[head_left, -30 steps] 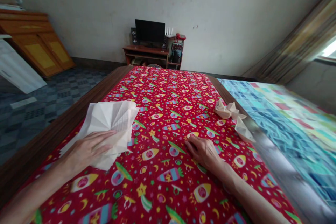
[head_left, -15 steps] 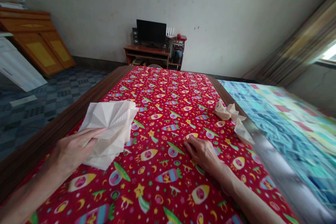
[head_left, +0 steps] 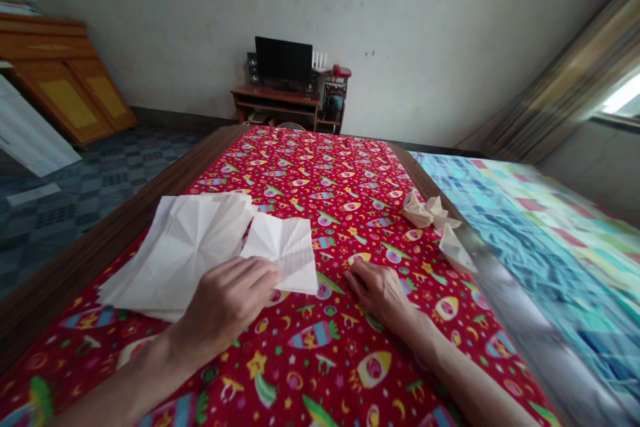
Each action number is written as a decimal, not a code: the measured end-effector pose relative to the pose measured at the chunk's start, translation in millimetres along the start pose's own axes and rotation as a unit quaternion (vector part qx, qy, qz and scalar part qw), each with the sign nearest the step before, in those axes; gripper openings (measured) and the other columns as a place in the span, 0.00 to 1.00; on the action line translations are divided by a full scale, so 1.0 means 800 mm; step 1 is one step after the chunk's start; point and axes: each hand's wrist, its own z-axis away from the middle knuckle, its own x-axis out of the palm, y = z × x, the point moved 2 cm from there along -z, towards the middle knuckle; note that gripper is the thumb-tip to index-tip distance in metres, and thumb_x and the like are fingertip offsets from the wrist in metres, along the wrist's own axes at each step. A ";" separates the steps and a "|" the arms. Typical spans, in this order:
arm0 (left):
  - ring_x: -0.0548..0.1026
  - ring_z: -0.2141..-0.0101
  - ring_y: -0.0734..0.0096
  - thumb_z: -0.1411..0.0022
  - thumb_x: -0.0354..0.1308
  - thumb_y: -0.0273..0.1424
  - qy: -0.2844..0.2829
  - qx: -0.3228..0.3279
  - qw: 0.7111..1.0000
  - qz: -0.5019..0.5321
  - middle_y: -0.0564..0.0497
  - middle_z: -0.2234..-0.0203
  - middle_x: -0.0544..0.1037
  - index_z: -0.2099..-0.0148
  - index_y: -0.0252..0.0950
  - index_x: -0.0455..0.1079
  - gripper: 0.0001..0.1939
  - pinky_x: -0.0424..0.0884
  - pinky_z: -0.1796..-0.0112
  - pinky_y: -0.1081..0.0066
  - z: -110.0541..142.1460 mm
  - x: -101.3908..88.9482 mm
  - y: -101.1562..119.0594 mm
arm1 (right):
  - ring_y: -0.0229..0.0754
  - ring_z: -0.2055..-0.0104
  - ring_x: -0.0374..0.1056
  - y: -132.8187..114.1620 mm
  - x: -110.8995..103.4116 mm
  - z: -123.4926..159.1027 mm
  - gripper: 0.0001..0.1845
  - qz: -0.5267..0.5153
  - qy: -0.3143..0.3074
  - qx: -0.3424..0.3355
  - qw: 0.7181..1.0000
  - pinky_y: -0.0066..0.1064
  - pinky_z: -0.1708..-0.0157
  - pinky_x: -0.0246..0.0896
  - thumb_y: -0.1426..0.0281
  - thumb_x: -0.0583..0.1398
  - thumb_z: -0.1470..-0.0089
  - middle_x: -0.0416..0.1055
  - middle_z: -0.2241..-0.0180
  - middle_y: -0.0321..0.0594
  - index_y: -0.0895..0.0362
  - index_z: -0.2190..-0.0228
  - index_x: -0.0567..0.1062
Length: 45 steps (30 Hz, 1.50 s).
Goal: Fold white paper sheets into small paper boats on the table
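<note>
A creased white square of paper [head_left: 293,247] is in my left hand [head_left: 237,290], its lower left corner pinched between the closed fingers. Left of it lies a loose stack of larger-looking creased paper sheets [head_left: 185,240], fold lines fanning out from the middle of the top one; my left forearm crosses its lower right edge. My right hand [head_left: 377,283] rests on the red patterned cloth [head_left: 320,347] with fingers curled in, apart from the paper. Whatever those fingers may hold is hidden. Several folded paper shapes [head_left: 420,210] sit near the right table edge.
The table's brown wooden edge [head_left: 150,190] shows on the left. A bed with a blue checked cover [head_left: 505,233] adjoins the right side. Beyond the table stand a monitor [head_left: 283,60] on a small desk [head_left: 275,99] and, far left, a wooden cabinet [head_left: 65,90].
My left hand has moved right from the stack, drawing one creased sheet with it to the middle. My right hand stays in place. The camera view has shifted slightly.
</note>
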 end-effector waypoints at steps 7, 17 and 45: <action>0.73 0.71 0.69 0.35 0.49 0.23 -0.034 0.036 0.998 0.026 0.52 0.75 0.73 0.70 0.34 0.68 0.11 0.67 0.69 0.69 -0.014 0.042 0.029 | 0.44 0.55 0.67 -0.009 -0.007 0.006 0.23 -0.072 0.045 -0.083 0.993 0.32 0.60 0.64 0.63 0.58 0.42 0.68 0.54 0.48 0.57 0.47 0.63; 0.74 0.69 0.69 0.35 0.49 0.23 -0.051 0.060 0.993 0.092 0.52 0.73 0.75 0.67 0.34 0.69 0.10 0.69 0.68 0.70 -0.012 0.051 0.046 | 0.47 0.49 0.63 -0.016 -0.010 0.006 0.17 -0.062 0.079 -0.180 0.979 0.41 0.56 0.65 0.80 0.50 0.44 0.67 0.50 0.49 0.54 0.60 0.74; 0.75 0.67 0.71 0.34 0.49 0.27 -0.018 -0.134 0.952 0.274 0.50 0.71 0.76 0.65 0.36 0.71 0.10 0.71 0.64 0.74 0.021 0.068 0.010 | 0.36 0.77 0.63 -0.008 -0.021 0.033 0.16 -0.241 -0.035 0.058 0.968 0.26 0.76 0.57 0.66 0.53 0.41 0.71 0.79 0.36 0.56 0.75 0.76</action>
